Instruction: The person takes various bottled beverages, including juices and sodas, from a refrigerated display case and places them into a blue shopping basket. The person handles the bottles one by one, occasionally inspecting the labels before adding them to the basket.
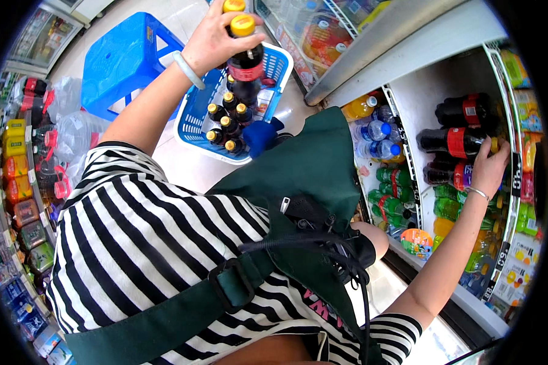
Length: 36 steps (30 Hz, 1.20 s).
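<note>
My left hand (213,39) is closed round the necks of two dark cola bottles (247,72) with yellow caps and red labels, side by side above the blue plastic basket (184,112). Several smaller dark bottles (229,125) with yellow caps stand upright inside that basket. On the right, my right hand (491,169) reaches into the open fridge, its fingers round the yellow-capped end of a cola bottle (447,142) lying on its side. Another cola bottle (466,111) lies farther back beside it, and one with a purple label (447,173) lies nearer.
A blue stool (112,61) stands left of the basket. Water bottles (374,131) and green bottles (389,204) fill neighbouring fridge sections. The fridge door (396,45) is swung out at the far side. Packed shelves (24,201) line the left.
</note>
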Each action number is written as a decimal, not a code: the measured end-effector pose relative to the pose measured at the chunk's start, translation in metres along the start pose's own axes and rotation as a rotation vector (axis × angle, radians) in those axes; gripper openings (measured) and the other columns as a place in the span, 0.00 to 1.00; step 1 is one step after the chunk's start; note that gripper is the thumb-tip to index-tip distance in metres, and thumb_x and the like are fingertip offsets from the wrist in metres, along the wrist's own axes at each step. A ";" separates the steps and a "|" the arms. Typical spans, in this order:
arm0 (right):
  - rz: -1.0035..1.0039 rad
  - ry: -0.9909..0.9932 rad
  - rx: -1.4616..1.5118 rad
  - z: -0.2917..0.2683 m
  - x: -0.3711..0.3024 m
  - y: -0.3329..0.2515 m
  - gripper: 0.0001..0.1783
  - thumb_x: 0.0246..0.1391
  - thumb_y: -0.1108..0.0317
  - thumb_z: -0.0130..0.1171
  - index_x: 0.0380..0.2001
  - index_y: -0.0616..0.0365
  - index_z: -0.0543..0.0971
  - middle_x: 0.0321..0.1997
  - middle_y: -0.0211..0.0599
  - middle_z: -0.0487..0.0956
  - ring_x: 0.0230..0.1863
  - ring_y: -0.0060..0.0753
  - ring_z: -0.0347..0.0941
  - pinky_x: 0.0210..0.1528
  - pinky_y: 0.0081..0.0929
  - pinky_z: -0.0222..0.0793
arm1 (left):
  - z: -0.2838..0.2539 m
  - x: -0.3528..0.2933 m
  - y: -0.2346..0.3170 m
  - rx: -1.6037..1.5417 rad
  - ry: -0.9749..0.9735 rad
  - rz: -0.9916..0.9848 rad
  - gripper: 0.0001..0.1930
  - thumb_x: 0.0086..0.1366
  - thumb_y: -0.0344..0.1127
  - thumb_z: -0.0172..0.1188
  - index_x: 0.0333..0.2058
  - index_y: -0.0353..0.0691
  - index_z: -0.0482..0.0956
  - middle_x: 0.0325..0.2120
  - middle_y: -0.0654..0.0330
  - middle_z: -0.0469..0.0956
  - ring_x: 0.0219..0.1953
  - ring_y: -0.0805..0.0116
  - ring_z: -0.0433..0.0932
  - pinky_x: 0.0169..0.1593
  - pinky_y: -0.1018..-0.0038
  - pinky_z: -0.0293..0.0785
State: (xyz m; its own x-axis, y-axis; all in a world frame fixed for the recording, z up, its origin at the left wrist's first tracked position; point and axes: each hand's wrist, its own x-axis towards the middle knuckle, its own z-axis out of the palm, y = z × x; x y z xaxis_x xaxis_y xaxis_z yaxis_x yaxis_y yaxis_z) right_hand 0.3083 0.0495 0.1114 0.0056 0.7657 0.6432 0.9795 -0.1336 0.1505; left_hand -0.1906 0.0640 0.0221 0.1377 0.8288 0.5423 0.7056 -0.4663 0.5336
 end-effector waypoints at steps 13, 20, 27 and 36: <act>0.089 -0.022 0.121 0.001 -0.002 -0.003 0.23 0.53 0.59 0.49 0.45 0.68 0.63 0.44 0.55 0.68 0.45 0.50 0.66 0.47 0.33 0.61 | -0.007 -0.046 -0.142 0.079 -0.655 -0.203 0.16 0.44 0.37 0.62 0.36 0.49 0.77 0.50 0.56 0.57 0.47 0.56 0.66 0.51 0.67 0.67; 0.099 -0.041 0.136 0.003 -0.002 0.001 0.24 0.53 0.60 0.50 0.45 0.70 0.62 0.44 0.56 0.67 0.45 0.49 0.65 0.49 0.33 0.60 | -0.006 -0.045 -0.160 0.130 -0.754 -0.154 0.17 0.41 0.34 0.64 0.35 0.49 0.78 0.52 0.57 0.57 0.51 0.57 0.63 0.54 0.66 0.63; 0.059 -0.028 0.111 0.003 -0.004 0.004 0.24 0.53 0.61 0.50 0.44 0.72 0.62 0.45 0.56 0.66 0.46 0.48 0.64 0.49 0.32 0.59 | 0.021 -0.067 -0.184 0.295 -0.749 -0.037 0.20 0.38 0.33 0.64 0.36 0.52 0.78 0.52 0.58 0.57 0.54 0.55 0.57 0.58 0.63 0.52; 0.031 0.001 0.090 0.005 -0.004 0.008 0.24 0.53 0.59 0.51 0.43 0.70 0.62 0.44 0.54 0.66 0.45 0.48 0.64 0.50 0.31 0.58 | 0.084 -0.127 -0.221 0.310 -0.767 -0.223 0.26 0.36 0.39 0.66 0.41 0.52 0.77 0.53 0.58 0.58 0.52 0.54 0.60 0.53 0.63 0.57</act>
State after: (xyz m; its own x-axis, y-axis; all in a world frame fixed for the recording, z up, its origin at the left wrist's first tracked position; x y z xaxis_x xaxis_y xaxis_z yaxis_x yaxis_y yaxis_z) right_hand 0.3170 0.0484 0.1060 0.0365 0.7613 0.6474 0.9930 -0.1004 0.0621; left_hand -0.3053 0.0880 -0.2190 0.3260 0.9234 -0.2028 0.9149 -0.2541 0.3137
